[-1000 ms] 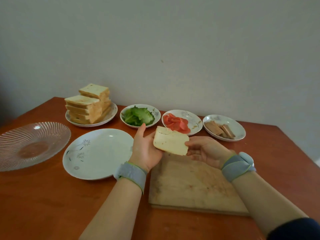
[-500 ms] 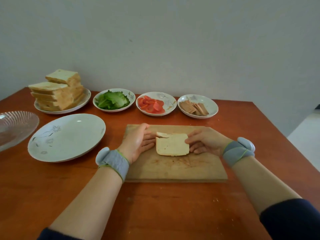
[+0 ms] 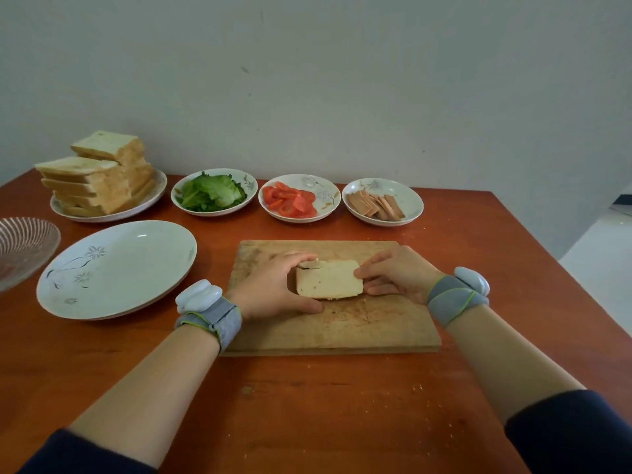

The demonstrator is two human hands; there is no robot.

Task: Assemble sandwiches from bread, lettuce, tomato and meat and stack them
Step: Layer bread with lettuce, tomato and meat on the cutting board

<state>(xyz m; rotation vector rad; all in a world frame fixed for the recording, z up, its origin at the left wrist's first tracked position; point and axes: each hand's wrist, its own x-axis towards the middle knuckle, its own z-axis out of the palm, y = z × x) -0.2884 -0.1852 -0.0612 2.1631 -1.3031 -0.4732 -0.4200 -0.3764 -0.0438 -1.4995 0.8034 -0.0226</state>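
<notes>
A slice of white bread lies flat on the wooden cutting board in the middle of the table. My left hand grips its left edge with curled fingers and thumb. My right hand pinches its right edge. Along the back stand a plate with a stack of bread slices, a bowl of lettuce, a bowl of tomato slices and a bowl of meat slices.
A large white plate sits left of the board. A ribbed glass plate lies at the far left edge. The table's right edge drops off toward a white floor. Crumbs dot the wood near me.
Both hands brought the bread slice down from the air onto the cutting board and still hold its edges. The view shifted downward and to the right.
</notes>
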